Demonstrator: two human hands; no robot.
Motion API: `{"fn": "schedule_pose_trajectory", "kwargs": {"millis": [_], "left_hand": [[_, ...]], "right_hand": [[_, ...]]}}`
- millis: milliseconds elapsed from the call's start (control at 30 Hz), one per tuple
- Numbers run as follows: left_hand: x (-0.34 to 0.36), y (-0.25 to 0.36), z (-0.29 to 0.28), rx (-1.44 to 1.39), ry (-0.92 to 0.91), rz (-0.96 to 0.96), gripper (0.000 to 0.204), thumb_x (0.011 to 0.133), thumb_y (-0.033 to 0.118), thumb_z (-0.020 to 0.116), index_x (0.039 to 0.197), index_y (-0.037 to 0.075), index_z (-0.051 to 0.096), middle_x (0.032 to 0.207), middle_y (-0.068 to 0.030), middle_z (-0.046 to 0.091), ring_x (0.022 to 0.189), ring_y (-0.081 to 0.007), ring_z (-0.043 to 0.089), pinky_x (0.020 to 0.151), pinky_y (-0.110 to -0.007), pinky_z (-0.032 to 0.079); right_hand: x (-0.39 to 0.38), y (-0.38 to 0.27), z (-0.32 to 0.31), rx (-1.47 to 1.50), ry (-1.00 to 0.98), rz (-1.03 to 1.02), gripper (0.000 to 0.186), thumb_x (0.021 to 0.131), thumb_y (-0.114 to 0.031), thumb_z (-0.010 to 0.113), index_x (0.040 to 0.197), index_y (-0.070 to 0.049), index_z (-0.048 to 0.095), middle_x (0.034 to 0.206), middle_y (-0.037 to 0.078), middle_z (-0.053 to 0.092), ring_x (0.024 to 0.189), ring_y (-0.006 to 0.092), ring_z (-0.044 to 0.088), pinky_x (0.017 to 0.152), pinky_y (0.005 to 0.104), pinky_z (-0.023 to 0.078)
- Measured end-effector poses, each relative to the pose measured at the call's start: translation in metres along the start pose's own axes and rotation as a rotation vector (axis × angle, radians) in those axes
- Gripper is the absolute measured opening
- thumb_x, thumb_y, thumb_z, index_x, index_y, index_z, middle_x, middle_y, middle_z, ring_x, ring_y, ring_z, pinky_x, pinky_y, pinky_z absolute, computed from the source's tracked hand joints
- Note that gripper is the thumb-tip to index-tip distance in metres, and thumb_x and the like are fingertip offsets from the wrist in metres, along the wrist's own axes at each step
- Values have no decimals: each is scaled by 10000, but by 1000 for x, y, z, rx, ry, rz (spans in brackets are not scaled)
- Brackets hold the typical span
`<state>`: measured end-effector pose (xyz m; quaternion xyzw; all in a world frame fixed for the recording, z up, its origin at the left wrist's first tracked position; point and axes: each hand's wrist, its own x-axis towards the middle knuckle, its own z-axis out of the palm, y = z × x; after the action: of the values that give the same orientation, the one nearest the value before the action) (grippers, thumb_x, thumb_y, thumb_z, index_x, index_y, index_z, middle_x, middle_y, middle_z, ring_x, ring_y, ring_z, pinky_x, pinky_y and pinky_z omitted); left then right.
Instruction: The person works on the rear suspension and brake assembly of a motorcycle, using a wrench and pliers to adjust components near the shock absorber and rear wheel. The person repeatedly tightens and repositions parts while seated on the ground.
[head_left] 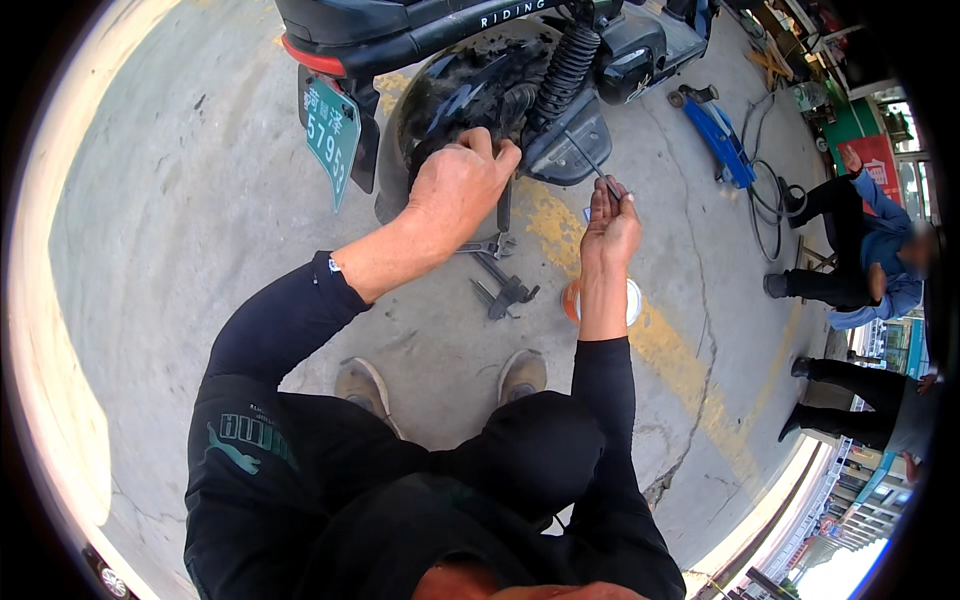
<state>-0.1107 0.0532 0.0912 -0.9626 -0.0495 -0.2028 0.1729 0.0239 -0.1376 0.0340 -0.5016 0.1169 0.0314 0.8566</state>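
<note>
The rear wheel (470, 95) of a scooter stands in front of me, with a black coil-spring shock absorber (568, 75) beside it. My left hand (462, 182) is against the wheel's near side, its fingers curled in a pinch. Whatever lies between those fingertips is hidden. My right hand (610, 225) is closed around a thin metal rod (588, 158), which slants up and left across a dark grey housing (570, 145). On the ground below my left hand lie an adjustable wrench (492, 245) and a dark metal clamp-like tool (508, 294).
An orange-and-white tub (634, 302) stands behind my right wrist. A blue floor jack (722, 145) and a black hose (765, 205) lie farther right. Two people (880, 240) are at the right edge. A green licence plate (333, 135) hangs at the scooter's rear.
</note>
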Motion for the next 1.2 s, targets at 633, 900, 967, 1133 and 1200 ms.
{"fn": "schedule_pose_trajectory", "kwargs": {"millis": [633,900,967,1133,1200], "left_hand": [[-162,43,129,-579,-675,368,395,890,174,650,1217,-38,585,1170,-230,591,1080,-344,637,823,-471,552],[-65,72,75,-1164,-271,-395,513,1033,299,537,1399,-48,443,1392,-298,499,1274,-469,531,1075,-510,426],[-44,77,87,-1199,-202,-434,507,1048,320,504,1388,-51,452,1373,-292,527,1279,-461,536,1080,-492,419],[4,79,105,-1471,-468,-482,467,1071,379,457,1223,-53,547,1048,-205,654,1034,-346,637,954,-441,477],[7,78,104,-1500,-505,-505,449,1075,387,452,1115,-40,584,883,-144,656,876,-277,640,881,-411,498]], "right_hand": [[24,29,50,-640,-567,-111,225,1076,-164,529,1095,52,587,827,79,680,604,104,593,525,256,504],[27,19,53,-1070,-562,-573,187,1002,-130,608,970,45,666,691,135,710,589,238,706,563,363,529],[30,20,55,-1136,-556,-733,183,991,-125,615,950,45,669,689,155,702,618,284,715,583,390,529],[36,17,58,-1111,-589,-633,202,1000,-145,617,953,43,673,698,137,705,598,248,688,576,367,518],[32,21,52,-1063,-570,-539,218,1018,-159,613,1000,49,675,702,89,709,531,132,630,519,310,490]]}}
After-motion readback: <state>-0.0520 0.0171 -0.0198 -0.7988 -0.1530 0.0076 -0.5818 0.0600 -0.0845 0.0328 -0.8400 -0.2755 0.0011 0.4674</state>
